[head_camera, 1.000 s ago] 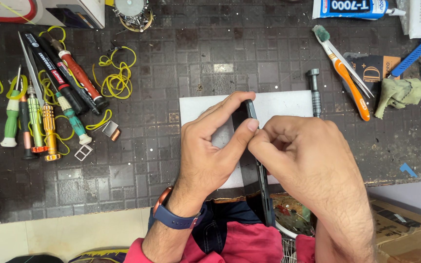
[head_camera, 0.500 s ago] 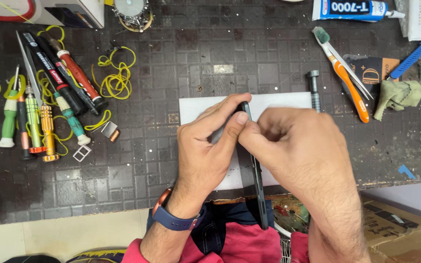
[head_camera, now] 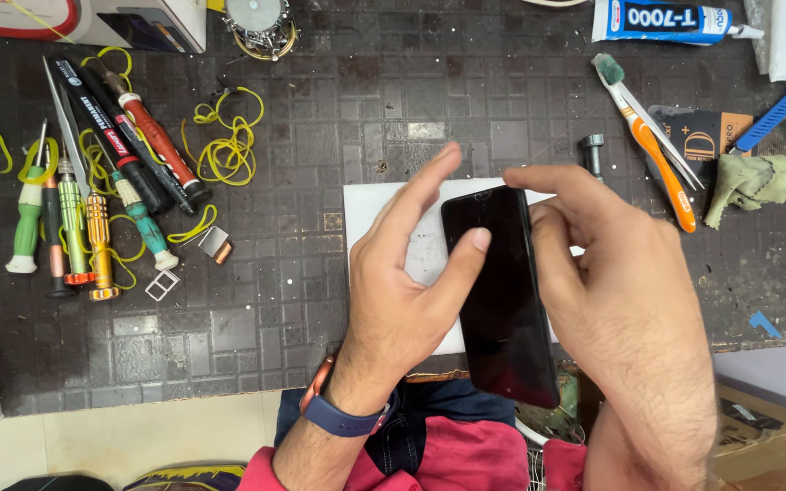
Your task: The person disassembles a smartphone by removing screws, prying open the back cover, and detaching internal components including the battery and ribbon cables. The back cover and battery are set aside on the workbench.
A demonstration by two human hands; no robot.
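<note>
Both hands hold the black phone screen-up, left hand and right hand; its long axis runs away from the person, tilted slightly left

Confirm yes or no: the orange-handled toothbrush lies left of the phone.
No, the orange-handled toothbrush lies to the right of the black phone, near the green cloth.

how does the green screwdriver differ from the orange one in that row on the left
The green screwdriver has a smooth light-green handle with a white cap; the orange screwdriver has a ribbed, metallic-looking orange handle. The green one lies farther left, the orange one farther right. Both are slim, lie tip-up on the dark mat, untouched by either hand.
</note>
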